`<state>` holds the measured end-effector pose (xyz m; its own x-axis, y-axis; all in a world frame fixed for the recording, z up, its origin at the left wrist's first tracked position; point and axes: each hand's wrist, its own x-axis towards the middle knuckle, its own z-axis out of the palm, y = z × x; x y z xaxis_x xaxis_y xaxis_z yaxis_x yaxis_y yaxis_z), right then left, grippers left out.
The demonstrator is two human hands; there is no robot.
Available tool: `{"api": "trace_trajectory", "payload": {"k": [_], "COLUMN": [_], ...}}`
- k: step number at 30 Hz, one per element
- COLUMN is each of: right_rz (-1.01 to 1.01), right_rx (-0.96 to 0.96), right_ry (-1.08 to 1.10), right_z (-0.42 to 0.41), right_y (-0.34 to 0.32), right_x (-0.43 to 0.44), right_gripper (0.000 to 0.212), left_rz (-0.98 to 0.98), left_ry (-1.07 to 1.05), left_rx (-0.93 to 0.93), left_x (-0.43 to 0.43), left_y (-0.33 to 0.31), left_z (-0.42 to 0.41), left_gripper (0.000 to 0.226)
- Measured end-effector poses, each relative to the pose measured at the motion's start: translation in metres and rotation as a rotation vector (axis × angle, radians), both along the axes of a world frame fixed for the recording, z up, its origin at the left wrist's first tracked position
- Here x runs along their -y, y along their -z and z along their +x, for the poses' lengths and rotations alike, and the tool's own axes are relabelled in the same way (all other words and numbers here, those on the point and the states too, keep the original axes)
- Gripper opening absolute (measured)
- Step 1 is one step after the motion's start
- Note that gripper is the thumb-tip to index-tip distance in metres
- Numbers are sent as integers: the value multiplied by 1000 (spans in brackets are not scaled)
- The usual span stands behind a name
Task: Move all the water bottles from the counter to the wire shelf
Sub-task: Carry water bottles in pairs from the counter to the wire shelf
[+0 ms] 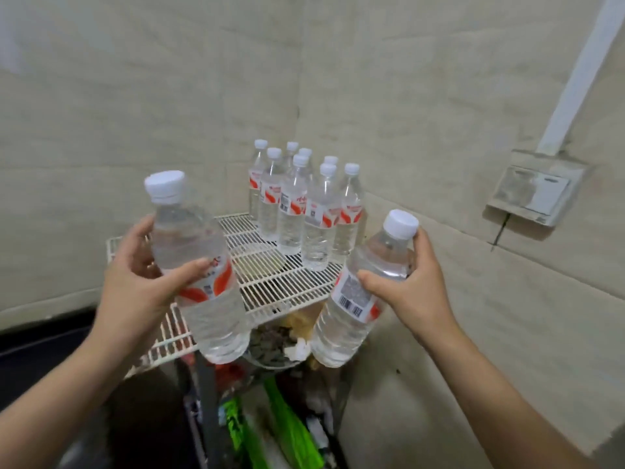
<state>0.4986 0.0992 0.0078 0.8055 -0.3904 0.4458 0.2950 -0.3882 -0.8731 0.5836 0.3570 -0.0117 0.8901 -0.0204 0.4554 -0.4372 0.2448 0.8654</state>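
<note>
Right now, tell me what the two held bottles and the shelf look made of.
The left bottle and the right bottle: clear, glossy plastic, probably thin; water shows through ribbed walls. Their caps look like white matte plastic. The wire shelf: likely metal wire with a white coating, judging by thin, straight parallel rods.

Clutter [287, 429] under the wire shelf [270, 282] is blurred (perhaps green bags).

Place: household kitchen or storage corner.
Walls: large beige tiles [406, 96], meeting in a corner beyond both grips.
Storage: white wire shelf [270, 282] between the left hand [135, 289] and right hand [419, 289].
Fittings: grimy white wall switch box [534, 194] right of the right grip.
Clutter: green plastic bags [291, 431] below the grips.
</note>
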Motion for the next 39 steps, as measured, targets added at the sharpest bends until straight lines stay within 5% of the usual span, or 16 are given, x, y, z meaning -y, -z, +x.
{"api": "trace_trajectory", "payload": {"k": [5, 24, 39], "right_rz": [34, -256, -262], "right_rx": [50, -129, -306], "right_ry": [-103, -48, -85], "right_z": [78, 422, 457], "right_y": [-28, -42, -20], "right_x": [-6, -92, -95], "right_gripper": [64, 66, 68], "left_rz": [-2, 85, 312], "left_ry": [-175, -226, -162], "left_rx": [26, -33, -109], "left_x": [-22, -20, 9], "left_y": [-11, -10, 8], "left_z": [56, 332, 374], "left_gripper": [42, 73, 79]}}
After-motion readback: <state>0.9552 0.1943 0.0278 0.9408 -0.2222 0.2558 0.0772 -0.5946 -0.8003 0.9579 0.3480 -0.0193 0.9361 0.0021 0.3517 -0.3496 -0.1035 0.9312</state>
